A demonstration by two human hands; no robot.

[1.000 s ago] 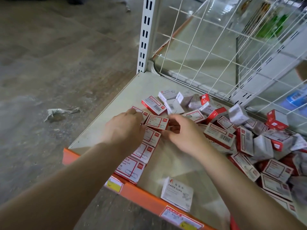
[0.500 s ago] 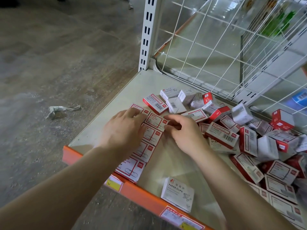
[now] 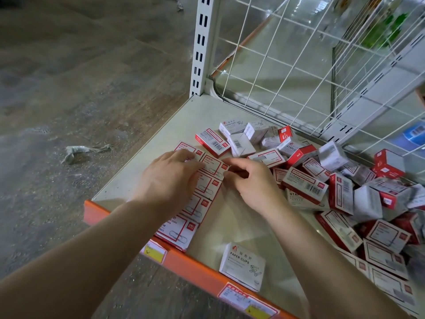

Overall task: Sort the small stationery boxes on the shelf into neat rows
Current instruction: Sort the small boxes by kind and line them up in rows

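A row of flat red-and-white stationery boxes runs from the shelf's front edge toward the back on the beige shelf. My left hand lies flat over the row's left side, fingers straight and pressing the boxes. My right hand sits just right of the row, its thumb and curled fingers at the edge of the upper box. A jumbled heap of red and white boxes fills the shelf's right side. One white paper-clips box lies alone near the front.
An orange front lip with price labels edges the shelf. A white slotted upright and a wire mesh back panel stand behind. Left of the shelf is grey floor with a crumpled scrap.
Both hands stay at the row; my left hand has flattened over the boxes, and the upper box now sits in line with those below it.
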